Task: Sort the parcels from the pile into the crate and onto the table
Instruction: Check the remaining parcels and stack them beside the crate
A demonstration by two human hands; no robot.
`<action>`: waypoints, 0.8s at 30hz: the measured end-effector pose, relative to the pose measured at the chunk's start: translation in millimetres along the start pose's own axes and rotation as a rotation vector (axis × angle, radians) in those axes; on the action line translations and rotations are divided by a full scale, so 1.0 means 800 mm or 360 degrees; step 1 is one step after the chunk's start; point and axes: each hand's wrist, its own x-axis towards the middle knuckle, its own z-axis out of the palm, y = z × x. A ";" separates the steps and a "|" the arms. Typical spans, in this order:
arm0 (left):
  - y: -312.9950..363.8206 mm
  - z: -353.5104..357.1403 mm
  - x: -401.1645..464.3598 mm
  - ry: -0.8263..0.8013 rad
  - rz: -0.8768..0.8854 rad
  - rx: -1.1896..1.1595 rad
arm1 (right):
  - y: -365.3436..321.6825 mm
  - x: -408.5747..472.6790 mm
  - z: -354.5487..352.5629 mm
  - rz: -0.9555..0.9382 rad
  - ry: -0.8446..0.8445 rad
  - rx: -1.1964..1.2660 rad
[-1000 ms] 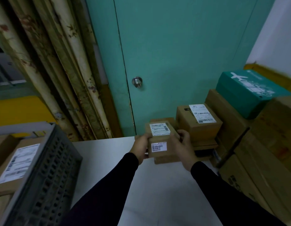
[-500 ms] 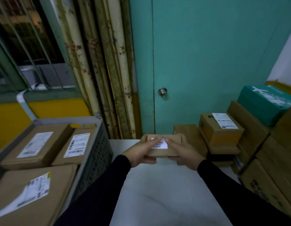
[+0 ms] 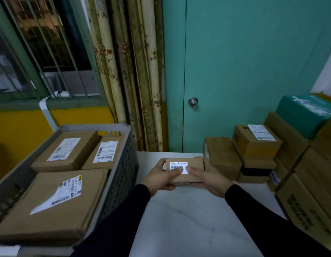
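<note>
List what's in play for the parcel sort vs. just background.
In play: small parcel held by left hand and right hand; grey crate; white table; parcel pile.
Background: door, curtain, barred window.

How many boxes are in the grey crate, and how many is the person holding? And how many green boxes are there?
Brown boxes in the grey crate: 3
Small brown box held in the left hand and right hand: 1
Green box on the pile: 1
Total: 5
</note>
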 end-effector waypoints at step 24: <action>-0.008 0.026 -0.005 -0.0138 -0.0172 -0.0543 | 0.004 -0.029 -0.022 -0.0090 -0.0003 0.0276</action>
